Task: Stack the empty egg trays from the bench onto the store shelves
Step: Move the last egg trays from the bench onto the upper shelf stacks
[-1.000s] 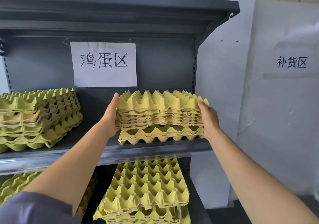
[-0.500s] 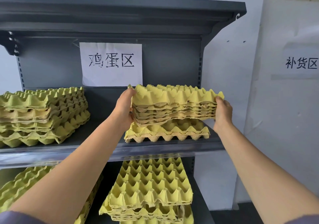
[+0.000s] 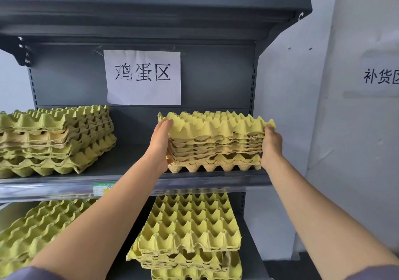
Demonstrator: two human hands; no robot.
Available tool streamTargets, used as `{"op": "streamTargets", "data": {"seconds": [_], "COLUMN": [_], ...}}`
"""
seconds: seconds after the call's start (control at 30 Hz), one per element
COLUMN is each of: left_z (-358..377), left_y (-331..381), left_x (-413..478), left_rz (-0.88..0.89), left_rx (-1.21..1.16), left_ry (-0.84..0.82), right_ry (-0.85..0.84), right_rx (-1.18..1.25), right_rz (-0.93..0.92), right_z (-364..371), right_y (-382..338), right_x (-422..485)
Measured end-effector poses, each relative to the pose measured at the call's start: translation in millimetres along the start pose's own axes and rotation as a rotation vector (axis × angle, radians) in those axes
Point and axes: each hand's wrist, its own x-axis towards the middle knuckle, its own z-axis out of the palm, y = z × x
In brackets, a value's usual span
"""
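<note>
Grey shelf with left tray stack and right tray stack.

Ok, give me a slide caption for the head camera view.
Left hand and right hand hold a stack of egg trays at the shelf, beneath a paper sign.

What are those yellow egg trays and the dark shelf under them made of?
The egg trays look like moulded paper pulp: matte, fibrous, with ragged, crushed edges. The shelf seems painted metal: smooth dark grey, thin panels, slotted uprights. Its glossy front strip may be clear plastic.
</note>
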Motion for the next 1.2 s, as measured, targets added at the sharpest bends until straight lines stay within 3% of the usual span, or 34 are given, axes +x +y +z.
{"op": "streamTargets", "data": {"seconds": [0.17, 0.3, 0.4, 0.67, 1.03, 1.2], "left_z": [-5.8, -12.3, -17.7, -36.2, -34.6, -36.7], "left_y": [-0.6, 7.2, 14.6, 17.2, 17.1, 10.8], "left_x": [7.5, 16.5, 27.6, 59.9, 73.9, 82.3], "left_rz": [0.019, 0.061, 0.045, -0.135, -0.167, -0.241], "left_rx": [0.011, 0.031, 0.045, 0.033, -0.003, -0.104], "left_ry": [0.059, 0.037, -0.003, -0.220, -0.285, -0.263], "right_ry": [0.154, 0.204, 0.161, -0.057, 0.185, 0.188], "right_rx": [-0.173, -0.157, -0.101, 0.209, 0.182, 0.191], "right_rz": [-0.008, 0.019, 0.029, 0.341, 0.287, 0.228], "right_z": [3.1, 14.5, 31.9, 87.7, 118.2, 117.6], "right_y": [0.8, -5.5, -9.4, -20.7, -25.5, -23.1], "right_x": [-26.9, -56.3, -81.9, -141.3, -148.0, -144.0]}}
